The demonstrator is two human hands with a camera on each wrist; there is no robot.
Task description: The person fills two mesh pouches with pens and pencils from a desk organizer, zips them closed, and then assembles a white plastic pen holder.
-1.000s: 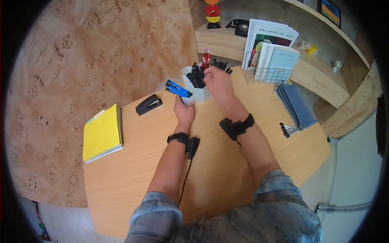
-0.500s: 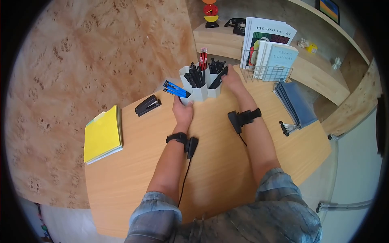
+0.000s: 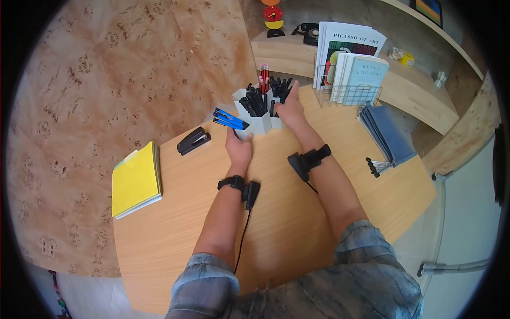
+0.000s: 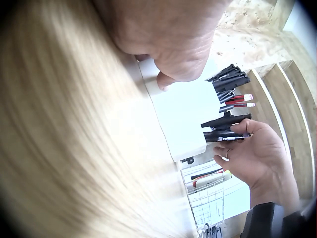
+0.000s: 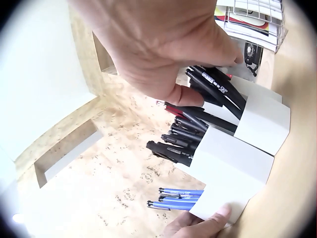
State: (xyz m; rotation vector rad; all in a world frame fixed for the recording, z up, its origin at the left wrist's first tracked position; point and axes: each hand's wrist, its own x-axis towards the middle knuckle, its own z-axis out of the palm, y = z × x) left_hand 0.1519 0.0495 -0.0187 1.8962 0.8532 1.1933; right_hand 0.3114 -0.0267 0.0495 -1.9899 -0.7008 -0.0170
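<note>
A white pen holder (image 3: 259, 125) with several angular cups stands on the desk. My left hand (image 3: 238, 150) grips its left end, thumb on the front wall and the other fingers mostly hidden behind. Blue pens (image 5: 176, 199) lean out of that left cup. Black pens (image 3: 254, 101) fill a middle cup, and red pencils (image 3: 264, 77) stand behind them. At the right cup, my right hand (image 3: 291, 110) spreads its thumb and fingers around more black pens (image 5: 216, 89), with the thumb tip right beside them in the right wrist view.
Left of the holder lie a black stapler (image 3: 194, 141) and a yellow folder (image 3: 136, 183). To the right stand a wire rack (image 3: 362, 95) of books and blue pouches (image 3: 390, 135). A black telephone (image 3: 310, 35) sits on the shelf behind.
My right hand moved from over the middle cups to the right side of the right cup, then back left and nearer to me, beside its black pens. My left hand stays on the holder.
</note>
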